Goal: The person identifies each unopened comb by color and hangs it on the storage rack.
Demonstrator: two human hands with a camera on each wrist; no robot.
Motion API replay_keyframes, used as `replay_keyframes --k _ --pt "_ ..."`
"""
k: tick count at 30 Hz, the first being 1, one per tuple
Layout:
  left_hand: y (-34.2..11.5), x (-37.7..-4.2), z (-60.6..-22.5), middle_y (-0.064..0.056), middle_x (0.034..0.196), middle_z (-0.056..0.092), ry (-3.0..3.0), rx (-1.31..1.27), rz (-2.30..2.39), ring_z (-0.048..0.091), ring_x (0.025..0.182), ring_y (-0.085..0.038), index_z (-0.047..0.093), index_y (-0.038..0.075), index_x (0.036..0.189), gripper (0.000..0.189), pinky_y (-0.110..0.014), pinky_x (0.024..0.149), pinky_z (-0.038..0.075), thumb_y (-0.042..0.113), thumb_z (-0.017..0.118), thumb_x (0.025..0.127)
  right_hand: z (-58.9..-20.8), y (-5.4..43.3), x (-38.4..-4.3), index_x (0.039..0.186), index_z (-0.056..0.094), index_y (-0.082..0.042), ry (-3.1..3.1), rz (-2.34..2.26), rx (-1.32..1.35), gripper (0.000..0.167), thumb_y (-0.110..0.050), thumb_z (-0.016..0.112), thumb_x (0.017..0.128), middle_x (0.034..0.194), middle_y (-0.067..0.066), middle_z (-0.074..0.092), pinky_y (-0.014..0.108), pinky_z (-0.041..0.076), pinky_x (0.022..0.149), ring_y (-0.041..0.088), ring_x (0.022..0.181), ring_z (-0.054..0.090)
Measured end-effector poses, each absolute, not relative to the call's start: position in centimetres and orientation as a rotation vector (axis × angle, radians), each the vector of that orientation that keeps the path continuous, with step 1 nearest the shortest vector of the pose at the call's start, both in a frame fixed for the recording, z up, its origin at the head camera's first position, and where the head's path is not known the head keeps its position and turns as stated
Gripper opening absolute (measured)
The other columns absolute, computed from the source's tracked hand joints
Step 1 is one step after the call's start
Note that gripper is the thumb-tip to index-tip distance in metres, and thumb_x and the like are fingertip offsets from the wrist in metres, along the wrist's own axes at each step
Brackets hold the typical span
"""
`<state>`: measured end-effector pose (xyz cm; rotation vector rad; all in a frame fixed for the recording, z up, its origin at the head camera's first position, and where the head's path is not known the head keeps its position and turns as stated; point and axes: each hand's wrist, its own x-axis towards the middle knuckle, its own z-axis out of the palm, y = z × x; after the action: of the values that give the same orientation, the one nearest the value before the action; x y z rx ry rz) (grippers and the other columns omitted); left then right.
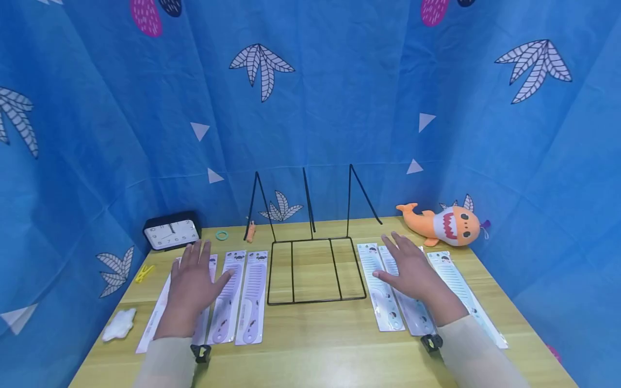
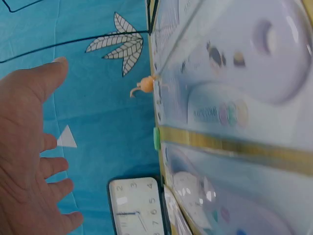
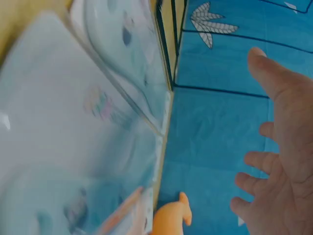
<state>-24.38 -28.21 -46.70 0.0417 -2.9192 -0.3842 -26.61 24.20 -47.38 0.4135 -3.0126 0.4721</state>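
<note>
My left hand (image 1: 193,280) hovers palm down, fingers spread, above several packaged purple combs (image 1: 250,302) on the left of the table; nothing is in it. On the right, my right hand (image 1: 409,267) is likewise spread over several packaged combs in pale blue-green and lilac (image 1: 380,288), holding nothing. Between the two groups stands a black wire rack (image 1: 317,300) with upright prongs at its back. The left wrist view shows comb packs (image 2: 220,112) beneath the left hand (image 2: 29,147). In the right wrist view, blurred packs (image 3: 73,112) lie below the right hand (image 3: 288,147).
A black-framed clock (image 1: 172,231), a green ring (image 1: 221,235) and a small orange figure (image 1: 250,231) sit at the back left. A yellow clip (image 1: 144,273) and a white fluffy piece (image 1: 119,324) lie near the left edge. An orange plush shark (image 1: 441,225) rests back right.
</note>
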Motion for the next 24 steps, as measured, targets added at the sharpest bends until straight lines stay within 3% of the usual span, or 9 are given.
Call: replay_keyframes --k 11,21,24 --pt "-30.8 -23.9 -47.2 -0.038 0.176 0.010 -2.967 0.167 -0.551 0.013 0.162 -0.059 0.002 -0.008 0.171 0.112 -0.075 0.132 0.020 0.051 0.069 0.103 -48.4 21.3 -26.5 0.170 0.036 -0.005 -3.043 0.651 0.454 0.087 -0.041 0.078 0.102 0.175 0.024 0.035 0.069 0.035 0.130 0.051 0.160 0.033" --pt "-32.6 -23.1 -47.3 -0.043 0.173 0.006 -3.065 0.456 -0.708 0.012 0.160 -0.063 -0.006 -0.010 0.169 0.112 -0.075 0.131 0.021 0.052 0.063 0.106 -49.9 19.2 -26.7 0.163 0.047 -0.001 -3.106 0.730 0.463 0.081 -0.039 0.081 0.100 0.165 0.026 0.049 0.064 0.043 0.126 0.047 0.153 0.047" --pt "-33.3 -23.1 -47.5 -0.043 0.172 0.011 -3.064 0.529 -0.752 0.020 0.157 -0.063 -0.003 -0.009 0.170 0.107 -0.076 0.129 0.026 0.050 0.062 0.108 -50.1 18.8 -26.8 0.160 0.051 0.000 -3.096 0.744 0.484 0.079 -0.037 0.083 0.099 0.161 0.025 0.053 0.062 0.048 0.123 0.046 0.149 0.053"
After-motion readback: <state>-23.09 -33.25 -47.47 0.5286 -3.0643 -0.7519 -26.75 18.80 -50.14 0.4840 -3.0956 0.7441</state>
